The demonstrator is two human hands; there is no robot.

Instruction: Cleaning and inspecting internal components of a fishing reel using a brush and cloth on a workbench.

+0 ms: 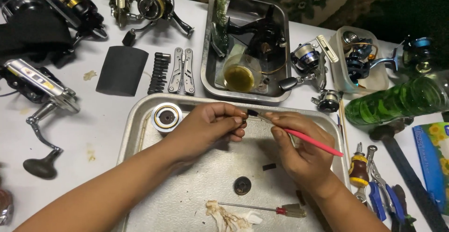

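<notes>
1. Bottom centre of frame: a stained rag point(228, 218) lies in the near end of a large metal tray point(140, 120), with a small red-handled screwdriver point(262, 208) just beside it, shaft pointing left.
2. Slightly above these, a small dark round part point(242, 185) rests on the tray floor; a little black strip point(269, 167) lies up and to its right.
3. Centre: left hand point(208, 129) enters from lower left, fingers closed together, pinching a tiny dark part point(243, 118) at the fingertips.
4. Right hand point(299, 148) enters from lower right, clamped on a pink-handled brush point(308, 141). Brush bristles point left and touch or nearly touch the pinched part; exact contact cannot be resolved.
5. Left of the hands, inside the tray's upper left corner: a gold-rimmed spool point(166, 117), standing on end.
6. Right of the tray: pliers point(381, 190) and a yellow-handled tool point(359, 171) on the white table point(93, 115); a green bottle point(397, 103) lies on its side above them.
7. Above the tray: a folding multi-tool point(182, 71), a row of black bits point(159, 72), a black pouch point(122, 70).
8. Top centre: a smaller metal pan point(210, 80) holding a dark reel body and a cup of yellowish liquid point(239, 75).
9. Far edges: several fishing reels, one at upper left point(149, 5), one at centre right point(308, 59).
</notes>
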